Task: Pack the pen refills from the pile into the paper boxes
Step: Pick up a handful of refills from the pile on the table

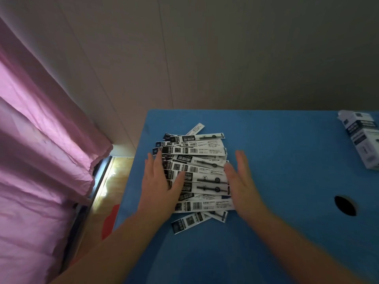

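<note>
Pen refills [202, 177] in flat black-and-white sleeves lie fanned in a loose pile at the centre of the frame, on the blue table [287, 160]. Nearest the camera, two bare forearms come up from the bottom edge, one from the lower left, one from lower centre-right, and close in on the pile from both sides.

Left hand [162, 182] lies flat, palm down, on the left ends of the packets, fingers straight and slightly spread, thumb resting across the printed sleeves. It grips nothing, just presses on the stack. Right hand [239, 181] stands on its edge just beside the right ends of the packets, fingers straight and together, pointing away toward the wall; it is blurred, so whether it touches the sleeves is hard to tell. It holds nothing either.

Right of that hand, toward the lower right of the frame, a dark round hole [345, 205] shows in the tabletop. Farther back, at the right edge, a white and dark paper box [363, 138] lies on the table, well apart from the pile. Left of the table hangs a pink curtain [41, 140], and a pale panelled wall [205, 48] fills the top.
</note>
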### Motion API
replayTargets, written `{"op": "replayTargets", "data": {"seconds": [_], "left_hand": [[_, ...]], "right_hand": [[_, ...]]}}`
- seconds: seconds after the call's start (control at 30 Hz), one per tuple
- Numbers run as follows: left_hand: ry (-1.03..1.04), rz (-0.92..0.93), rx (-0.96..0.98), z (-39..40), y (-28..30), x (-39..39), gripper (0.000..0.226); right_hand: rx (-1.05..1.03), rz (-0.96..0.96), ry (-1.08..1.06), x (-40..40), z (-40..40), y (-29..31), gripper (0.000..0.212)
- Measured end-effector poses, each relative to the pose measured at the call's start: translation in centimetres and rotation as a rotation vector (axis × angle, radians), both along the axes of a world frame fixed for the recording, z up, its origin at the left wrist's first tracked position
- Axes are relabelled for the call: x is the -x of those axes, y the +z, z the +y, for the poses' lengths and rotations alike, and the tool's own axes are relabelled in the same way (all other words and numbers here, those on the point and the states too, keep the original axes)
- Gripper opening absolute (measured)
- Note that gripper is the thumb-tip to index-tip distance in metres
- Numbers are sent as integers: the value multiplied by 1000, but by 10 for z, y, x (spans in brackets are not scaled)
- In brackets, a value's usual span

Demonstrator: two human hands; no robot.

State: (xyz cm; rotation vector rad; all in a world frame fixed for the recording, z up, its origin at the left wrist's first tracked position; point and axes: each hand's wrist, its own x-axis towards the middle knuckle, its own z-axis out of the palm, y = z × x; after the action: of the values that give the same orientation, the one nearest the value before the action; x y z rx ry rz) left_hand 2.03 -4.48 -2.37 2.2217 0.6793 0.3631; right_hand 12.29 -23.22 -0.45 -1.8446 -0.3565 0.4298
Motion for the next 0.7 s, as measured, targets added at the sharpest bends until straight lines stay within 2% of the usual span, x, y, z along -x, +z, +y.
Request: {"op": "replayTargets", "data": {"seconds": [0.13,0.2,0.3,0.43,0.6,0.7], "left_hand": [[-128,115,-146,-6,-7,49,129],[-258,160,-297,-10,-15,71,137],[-310,130,-389,-8,-21,78,123],[-240,70,-408,2,-17,65,88],[-288,110,-508,1,-21,65,75],[-334,124,-616,-1,-20,61,78]], "right_hand": [[3,21,-98,26,-35,-3,74],[5,93,-62,44,-43,-6,67],[-43,169,3,64,-40,-6,57],[-131,210,47,78,-32,-1,61],[-110,113,0,80,-33,-4,57],[-44,-54,14,61,-25,5,51]]}}
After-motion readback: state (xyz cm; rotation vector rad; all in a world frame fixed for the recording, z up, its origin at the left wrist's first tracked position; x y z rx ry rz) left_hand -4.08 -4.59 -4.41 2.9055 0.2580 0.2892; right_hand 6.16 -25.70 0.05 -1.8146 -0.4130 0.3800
